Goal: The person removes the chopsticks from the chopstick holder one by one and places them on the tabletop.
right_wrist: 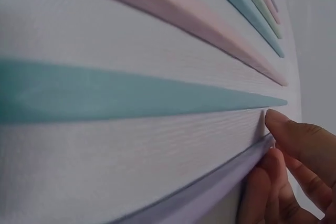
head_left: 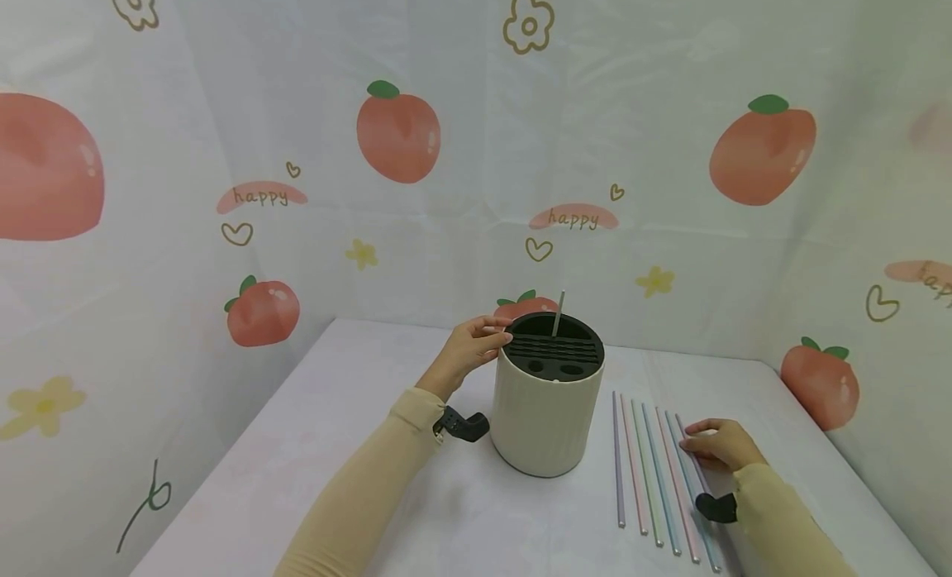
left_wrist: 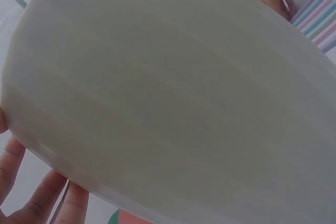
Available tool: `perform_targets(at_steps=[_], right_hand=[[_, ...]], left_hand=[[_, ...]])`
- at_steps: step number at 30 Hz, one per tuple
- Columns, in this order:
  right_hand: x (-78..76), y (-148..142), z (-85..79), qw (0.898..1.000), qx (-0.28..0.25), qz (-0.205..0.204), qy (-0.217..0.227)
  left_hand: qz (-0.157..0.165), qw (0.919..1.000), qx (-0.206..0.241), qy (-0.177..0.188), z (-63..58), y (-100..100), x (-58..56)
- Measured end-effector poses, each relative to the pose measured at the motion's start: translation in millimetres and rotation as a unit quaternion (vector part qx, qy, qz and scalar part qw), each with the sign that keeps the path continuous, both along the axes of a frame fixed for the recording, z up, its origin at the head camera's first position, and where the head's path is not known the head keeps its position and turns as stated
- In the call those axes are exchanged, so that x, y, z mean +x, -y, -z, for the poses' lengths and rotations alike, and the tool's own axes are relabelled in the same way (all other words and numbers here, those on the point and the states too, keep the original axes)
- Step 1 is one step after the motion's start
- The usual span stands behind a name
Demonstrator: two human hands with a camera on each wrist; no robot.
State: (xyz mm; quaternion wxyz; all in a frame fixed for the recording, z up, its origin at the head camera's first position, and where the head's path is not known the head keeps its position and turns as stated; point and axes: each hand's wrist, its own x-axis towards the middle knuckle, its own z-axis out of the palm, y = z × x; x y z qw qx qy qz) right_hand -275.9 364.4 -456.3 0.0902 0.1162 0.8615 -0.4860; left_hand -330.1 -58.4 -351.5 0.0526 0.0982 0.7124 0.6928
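Observation:
A cream, ribbed utensil holder point(head_left: 546, 424) with a black slotted top stands upright on the table. One thin chopstick point(head_left: 559, 314) leans in its rear compartment. My left hand point(head_left: 470, 350) holds the holder by its upper left rim. In the left wrist view the holder's wall point(left_wrist: 173, 93) fills most of the picture, with my fingers point(left_wrist: 44, 198) behind its edge. To the right lie several pastel chopsticks point(head_left: 654, 469), side by side. My right hand point(head_left: 720, 445) pinches the far end of the rightmost one, a purple chopstick point(right_wrist: 210, 190), beside a blue chopstick point(right_wrist: 121, 92).
The white table point(head_left: 297, 478) reaches back to a hanging cloth point(head_left: 446, 230) printed with peaches, hearts and flowers. Cloth also closes off both sides. A black wrist camera point(head_left: 464, 426) on the left arm sits close to the holder's side.

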Motion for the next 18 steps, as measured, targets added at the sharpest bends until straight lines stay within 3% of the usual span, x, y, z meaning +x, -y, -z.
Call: perform_targets(at_steps=[5, 8, 10, 12, 15, 18], right_hand=[[-4.5, 2, -24.3, 0.999, -0.029, -0.021, -0.016], [-11.2, 11, -51.2, 0.994, -0.081, -0.046, -0.061], [-16.7, 22, -71.7, 0.985, -0.124, -0.063, -0.101], [-22.0, 35, -93.1, 0.969, -0.183, -0.082, -0.144], [-26.4, 62, -123.9, 0.933, -0.27, -0.114, -0.208], [-29.2, 93, -146.5, 0.902, -0.306, -0.159, -0.261]], left_hand=[[0.001, 1.0, 0.002, 0.001, -1.1, 0, 0.6], [0.0, 1.0, 0.001, 0.0, -0.9, 1, 0.5], [-0.003, 1.0, -0.006, -0.001, -0.5, 1, 0.3], [-0.003, 1.0, -0.006, 0.002, -0.1, 1, 0.5], [0.001, 0.9999, -0.009, 0.005, -3.6, 1, 4.1], [0.006, 0.9999, -0.01, 0.006, -3.8, 2, 3.9]])
